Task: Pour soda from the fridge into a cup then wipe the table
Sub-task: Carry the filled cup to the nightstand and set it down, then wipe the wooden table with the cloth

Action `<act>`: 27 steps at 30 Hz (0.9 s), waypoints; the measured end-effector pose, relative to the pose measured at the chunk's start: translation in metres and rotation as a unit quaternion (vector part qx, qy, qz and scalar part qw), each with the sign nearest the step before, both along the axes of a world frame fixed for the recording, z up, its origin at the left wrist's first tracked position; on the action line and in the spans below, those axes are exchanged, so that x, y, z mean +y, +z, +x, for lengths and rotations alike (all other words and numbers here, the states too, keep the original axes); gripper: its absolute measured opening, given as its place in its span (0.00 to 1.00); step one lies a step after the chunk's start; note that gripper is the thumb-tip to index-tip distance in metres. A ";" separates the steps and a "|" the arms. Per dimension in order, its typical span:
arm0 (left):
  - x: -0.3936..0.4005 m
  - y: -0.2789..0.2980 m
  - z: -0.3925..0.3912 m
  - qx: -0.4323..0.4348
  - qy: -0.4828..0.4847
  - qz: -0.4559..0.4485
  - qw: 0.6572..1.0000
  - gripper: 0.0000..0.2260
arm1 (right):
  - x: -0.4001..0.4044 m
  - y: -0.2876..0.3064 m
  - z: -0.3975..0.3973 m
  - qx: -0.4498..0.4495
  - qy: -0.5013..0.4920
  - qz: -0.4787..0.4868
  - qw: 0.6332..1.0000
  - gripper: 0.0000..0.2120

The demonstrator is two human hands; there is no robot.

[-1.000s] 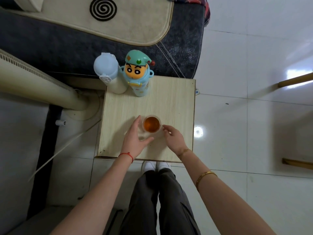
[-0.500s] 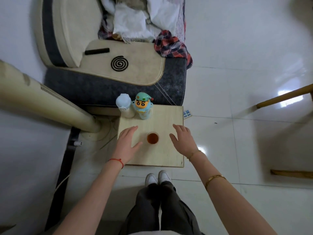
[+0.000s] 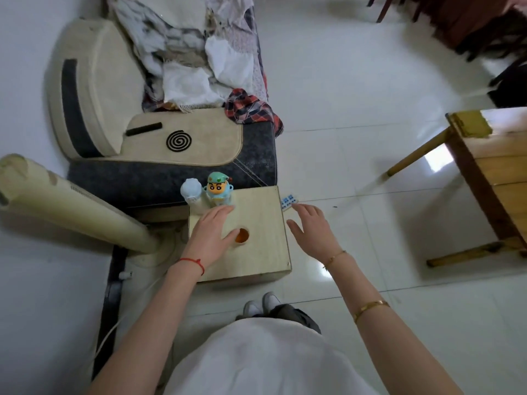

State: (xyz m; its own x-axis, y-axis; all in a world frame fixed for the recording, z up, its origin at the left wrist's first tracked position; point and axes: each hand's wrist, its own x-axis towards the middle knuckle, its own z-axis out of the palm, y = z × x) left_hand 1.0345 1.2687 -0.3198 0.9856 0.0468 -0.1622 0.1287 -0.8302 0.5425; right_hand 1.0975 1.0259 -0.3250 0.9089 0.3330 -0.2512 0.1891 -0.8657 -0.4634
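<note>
I see a small cup [image 3: 241, 236] sitting on the little wooden counter [image 3: 265, 260], near its middle. The cup is round and full of orange-brown drink, and I look straight down into it. My left hand's thumb covers a bit of its left side.

My left hand [image 3: 210, 234] is over the counter, just left of the cup. Its fingers are straight and spread, holding nothing. I cannot tell if the thumb touches the cup. A red string is tied round that wrist.

My right hand [image 3: 312, 230] is out past the right edge of the counter, over the white floor [image 3: 356, 115]. It is loose too, fingers spread, holding nothing. It is apart from the cup. Gold bracelets sit on that arm.

At the back left corner of the counter stand a pale blue bottle [image 3: 191, 192] and a cartoon boy bottle [image 3: 219, 190] with a green hat, side by side. Behind the counter is a dark and cream sofa [image 3: 171, 169] with a heap of cloth [image 3: 205, 58] on it. A wooden table [image 3: 496, 172] shows at the right.
</note>
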 end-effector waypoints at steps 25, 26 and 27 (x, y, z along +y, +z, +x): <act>-0.306 0.063 0.024 -0.045 -0.327 -0.042 0.943 0.22 | -0.302 0.077 -0.149 -0.057 -0.328 0.031 0.943 0.24; -0.327 0.064 0.021 -0.048 -0.336 -0.042 0.940 0.22 | -0.322 0.079 -0.157 -0.058 -0.335 0.032 0.940 0.24; -0.349 0.065 0.018 -0.049 -0.343 -0.042 0.937 0.22 | -0.342 0.082 -0.166 -0.058 -0.345 0.032 0.936 0.24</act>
